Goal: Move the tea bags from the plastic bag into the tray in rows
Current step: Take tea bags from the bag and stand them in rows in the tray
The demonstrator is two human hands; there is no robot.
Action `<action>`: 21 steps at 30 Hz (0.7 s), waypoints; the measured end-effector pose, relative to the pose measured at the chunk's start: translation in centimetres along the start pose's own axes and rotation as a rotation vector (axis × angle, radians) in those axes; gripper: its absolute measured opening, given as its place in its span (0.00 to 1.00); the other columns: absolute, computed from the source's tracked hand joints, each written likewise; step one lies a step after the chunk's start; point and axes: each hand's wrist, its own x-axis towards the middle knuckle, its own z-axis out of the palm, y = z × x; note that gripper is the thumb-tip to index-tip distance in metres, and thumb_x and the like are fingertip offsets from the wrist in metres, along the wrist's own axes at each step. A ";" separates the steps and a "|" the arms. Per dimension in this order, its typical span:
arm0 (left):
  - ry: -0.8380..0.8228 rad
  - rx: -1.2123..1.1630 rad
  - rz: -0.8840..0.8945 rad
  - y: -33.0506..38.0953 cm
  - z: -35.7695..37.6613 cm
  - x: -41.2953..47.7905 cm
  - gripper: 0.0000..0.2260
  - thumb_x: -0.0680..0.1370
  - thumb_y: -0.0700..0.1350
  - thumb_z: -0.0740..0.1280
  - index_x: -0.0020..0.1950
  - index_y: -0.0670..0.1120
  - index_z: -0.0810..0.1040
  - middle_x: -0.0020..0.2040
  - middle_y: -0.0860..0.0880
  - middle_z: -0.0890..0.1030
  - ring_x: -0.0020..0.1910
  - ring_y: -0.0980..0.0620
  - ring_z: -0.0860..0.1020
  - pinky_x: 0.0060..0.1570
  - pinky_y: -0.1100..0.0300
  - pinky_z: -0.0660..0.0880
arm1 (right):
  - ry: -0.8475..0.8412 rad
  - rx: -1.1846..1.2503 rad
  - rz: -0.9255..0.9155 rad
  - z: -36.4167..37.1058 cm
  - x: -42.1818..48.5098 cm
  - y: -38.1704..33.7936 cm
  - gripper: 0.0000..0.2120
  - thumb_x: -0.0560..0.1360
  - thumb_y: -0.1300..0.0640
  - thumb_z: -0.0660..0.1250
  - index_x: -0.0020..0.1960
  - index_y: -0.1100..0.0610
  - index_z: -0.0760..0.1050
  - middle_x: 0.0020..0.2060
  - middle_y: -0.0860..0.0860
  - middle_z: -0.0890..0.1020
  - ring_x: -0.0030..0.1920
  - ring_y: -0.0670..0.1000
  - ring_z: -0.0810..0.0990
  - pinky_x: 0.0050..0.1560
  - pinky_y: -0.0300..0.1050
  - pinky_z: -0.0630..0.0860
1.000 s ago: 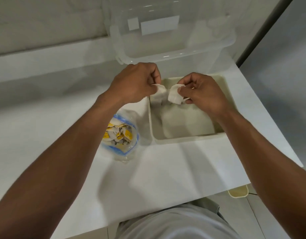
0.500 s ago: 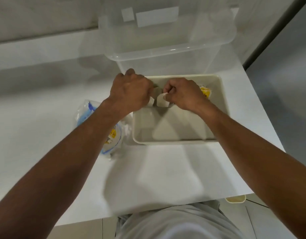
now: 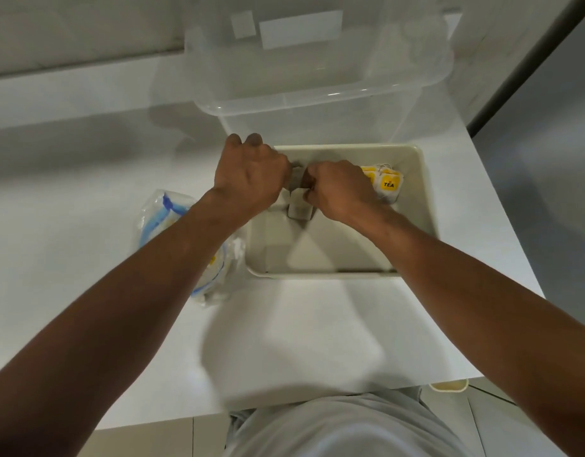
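- Now, the right hand's fingers (image 3: 309, 192) are curled tight, pinching a pale tea bag (image 3: 299, 211) by its top so that it hangs upright, low inside the tray.
- The left hand (image 3: 251, 176) is curled too; the pale edge under it looks like a second tea bag (image 3: 275, 205), though most of it is hidden.
- A second ago both hands held these bags above the tray's far left part; they have since come down into it, the right hand (image 3: 337, 189) just beside the tagged tea bags (image 3: 388, 184) lying in the far right corner.
- That suggests the placing step: these two would carry the far row on leftward.
- The tray (image 3: 317, 276) shows mostly bare floor nearer the person, so the task looks early.
- The plastic bag (image 3: 159, 219) lies left of the tray, partly under the left forearm, with more bags probably inside.
- A clear box (image 3: 317, 94) stands behind.
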 end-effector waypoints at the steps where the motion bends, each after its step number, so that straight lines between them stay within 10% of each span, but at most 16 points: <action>1: 0.003 -0.002 0.010 0.0 0.0 -0.1 0.08 0.77 0.44 0.66 0.49 0.54 0.83 0.34 0.52 0.70 0.50 0.48 0.75 0.47 0.54 0.66 | -0.002 -0.004 -0.003 0.1 0.0 0.0 0.10 0.72 0.54 0.67 0.53 0.50 0.79 0.47 0.53 0.84 0.49 0.60 0.81 0.47 0.49 0.78; 14: 0.105 -0.043 -0.089 0.1 -1.6 -1.4 0.10 0.73 0.35 0.62 0.48 0.47 0.78 0.36 0.48 0.74 0.42 0.45 0.72 0.39 0.55 0.64 | 0.168 0.212 -0.013 -0.9 -1.8 0.5 0.13 0.72 0.52 0.70 0.56 0.51 0.77 0.47 0.53 0.85 0.51 0.59 0.81 0.51 0.51 0.77; 21: -0.105 0.081 0.128 3.3 -0.7 -4.5 0.06 0.80 0.49 0.62 0.53 0.51 0.77 0.53 0.49 0.80 0.55 0.47 0.73 0.51 0.54 0.66 | -0.121 0.042 0.045 -0.4 -3.7 1.7 0.10 0.73 0.54 0.68 0.53 0.47 0.81 0.48 0.51 0.84 0.51 0.57 0.80 0.48 0.47 0.77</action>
